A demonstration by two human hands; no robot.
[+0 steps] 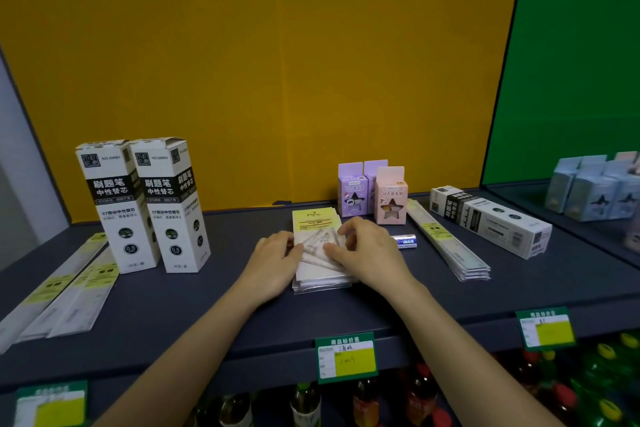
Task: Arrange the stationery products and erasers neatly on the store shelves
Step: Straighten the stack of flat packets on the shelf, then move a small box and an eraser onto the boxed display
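A stack of clear set-square packs with yellow header cards lies in the middle of the dark shelf. My left hand presses against the stack's left edge. My right hand rests on top of it, fingers curled over the top pack. Behind the stack stand two purple eraser boxes and a pink one. A small blue-and-white tube lies just right of my right hand.
Two upright white refill boxes stand at the left, with flat ruler packs beside them. Another ruler stack and a lying refill box are at the right. Pale blue boxes sit far right. Price tags hang on the edge; bottles below.
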